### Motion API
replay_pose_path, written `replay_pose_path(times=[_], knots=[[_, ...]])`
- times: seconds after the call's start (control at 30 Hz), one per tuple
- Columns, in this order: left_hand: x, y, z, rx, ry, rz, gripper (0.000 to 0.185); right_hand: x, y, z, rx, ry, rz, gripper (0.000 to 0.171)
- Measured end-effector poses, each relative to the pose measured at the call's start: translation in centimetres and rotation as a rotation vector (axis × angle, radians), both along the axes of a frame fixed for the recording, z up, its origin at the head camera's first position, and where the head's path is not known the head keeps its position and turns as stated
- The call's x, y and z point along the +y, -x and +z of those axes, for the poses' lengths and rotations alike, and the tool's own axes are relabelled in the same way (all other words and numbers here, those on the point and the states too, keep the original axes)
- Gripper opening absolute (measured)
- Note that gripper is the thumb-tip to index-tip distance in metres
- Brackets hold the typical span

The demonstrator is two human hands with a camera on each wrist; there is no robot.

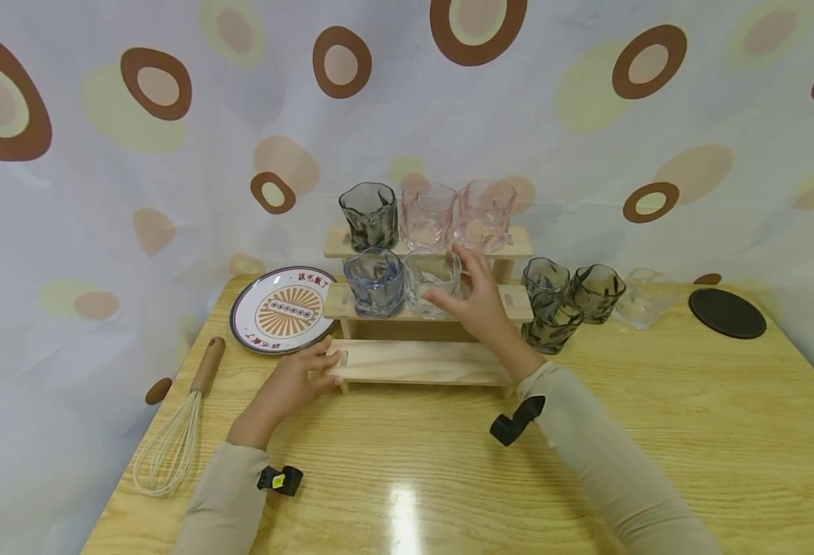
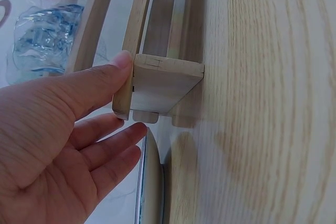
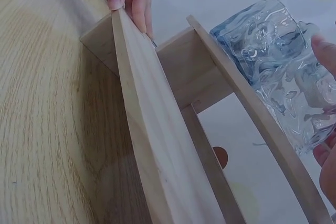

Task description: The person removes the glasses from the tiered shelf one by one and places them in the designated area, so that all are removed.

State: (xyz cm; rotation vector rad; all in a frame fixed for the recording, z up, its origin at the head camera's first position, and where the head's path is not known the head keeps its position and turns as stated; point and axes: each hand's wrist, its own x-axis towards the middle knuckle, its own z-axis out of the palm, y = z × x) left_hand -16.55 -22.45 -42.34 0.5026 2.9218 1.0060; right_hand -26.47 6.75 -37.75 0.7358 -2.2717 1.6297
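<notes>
The right hand [image 1: 478, 297] was clamped, thumb opposite fingers, on the clear glass tumbler [image 1: 423, 285], located on the middle tier [image 1: 516, 302] beside the blue tumbler [image 1: 374, 287]. The left hand [image 1: 298, 383] pinched the wooden rack's lowest board [image 1: 421, 362] at its left end.

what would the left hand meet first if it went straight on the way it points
Probably the pale wooden three-tier rack: the left hand pinches the left end of its lowest step; depth beyond is unclear.

I log from here: blue glass [image 1: 374, 287], clear glass [image 1: 417, 284], pink glasses [image 1: 428, 217], smoky-grey glasses [image 1: 371, 220]; pale wooden rack [image 1: 424, 362]; white plate [image 1: 249, 304], orange rays; yellow grained counter [image 1: 393, 447].
</notes>
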Motion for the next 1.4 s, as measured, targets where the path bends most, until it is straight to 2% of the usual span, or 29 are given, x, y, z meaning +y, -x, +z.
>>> replay_pose_path(times=[0.27,0.53,0.77,0.93,1.17,1.4], knots=[[0.1,0.0,-0.1,-0.046,-0.015,0.017,0.048,-0.2,-0.1,0.1,-0.004,-0.044,-0.043,0.079],[0.1,0.0,-0.4,-0.034,-0.016,0.009,0.048,0.1,-0.6,-0.1,-0.022,0.071,-0.014,0.075],[0.1,0.1,-0.4,-0.038,-0.016,0.010,0.048,0.9,-1.6,-0.2,-0.070,0.117,-0.041,0.074],[0.1,0.1,-0.3,-0.050,-0.020,0.013,0.048,2.1,-2.6,-0.1,-0.111,0.153,-0.030,0.069],[0.1,0.1,-0.3,-0.038,-0.017,0.015,0.048,4.7,-3.3,-0.4,-0.059,0.189,-0.029,0.067],[0.0,0.0,-0.1,-0.029,-0.007,0.021,0.047,8.6,-3.9,0.1,-0.021,0.215,-0.047,0.065]])
